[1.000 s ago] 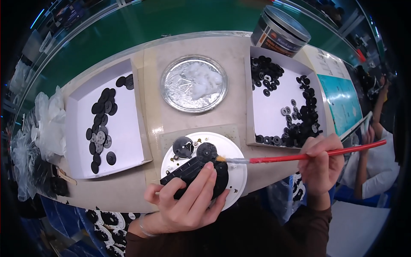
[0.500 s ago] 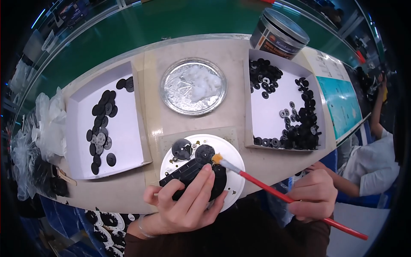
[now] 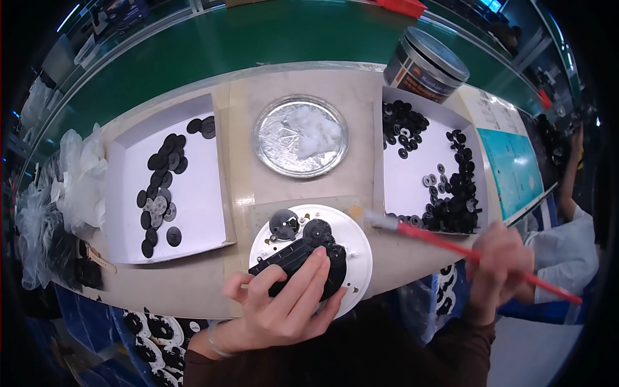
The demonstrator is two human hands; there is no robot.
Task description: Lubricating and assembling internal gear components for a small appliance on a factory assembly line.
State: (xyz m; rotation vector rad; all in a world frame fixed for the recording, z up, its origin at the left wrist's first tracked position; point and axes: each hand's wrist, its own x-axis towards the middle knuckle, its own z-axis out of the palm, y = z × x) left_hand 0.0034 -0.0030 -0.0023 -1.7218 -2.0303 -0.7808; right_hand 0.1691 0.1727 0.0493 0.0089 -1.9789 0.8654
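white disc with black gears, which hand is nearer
Left. The left hand is at the white disc, touching the black housing on it; the right hand is apart, off to the right, holding the red brush.

White and orange lettering — on the round metal tin.

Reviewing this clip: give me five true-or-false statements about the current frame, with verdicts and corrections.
1. The right hand holds a red-handled brush. True.
2. The brush's bristles are pressed against the black gears. False: they are apart from the gears.
3. The left hand touches the black housing on the round white plate. True.
4. The round metal dish lies left of both open boxes. False: it lies between the left box and the right box.
5. A metal tin stands beyond the right box. True.
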